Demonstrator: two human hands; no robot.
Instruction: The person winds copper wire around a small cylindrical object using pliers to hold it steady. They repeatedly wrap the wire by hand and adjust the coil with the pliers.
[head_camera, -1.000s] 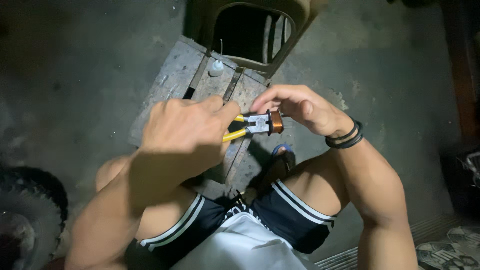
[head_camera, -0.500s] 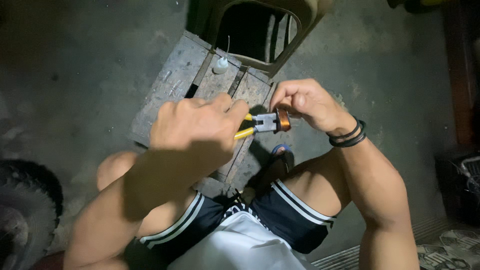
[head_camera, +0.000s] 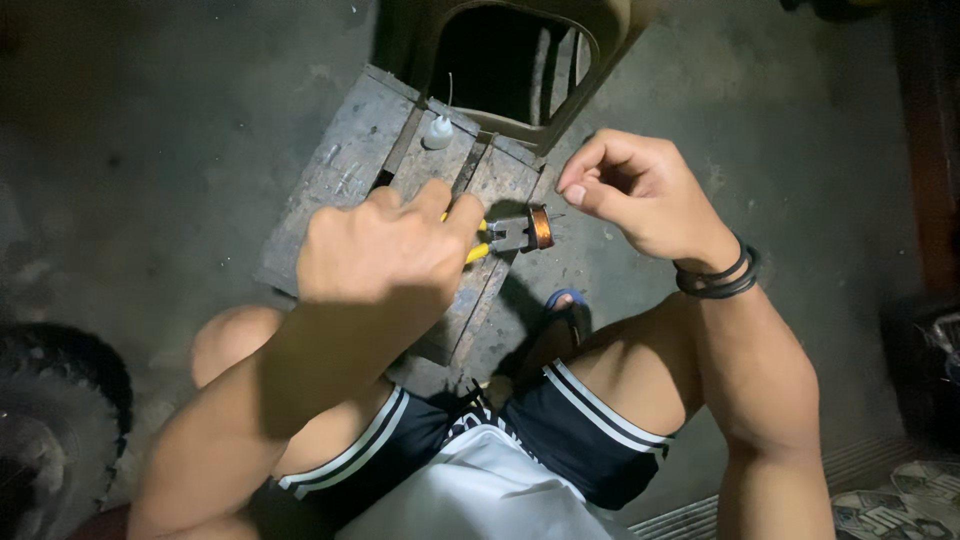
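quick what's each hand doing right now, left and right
Left hand: closed around yellow-handled pliers, which grip a small copper coil.
Right hand: raised beside the coil, thumb and forefinger pinched; whether they hold anything cannot be told.
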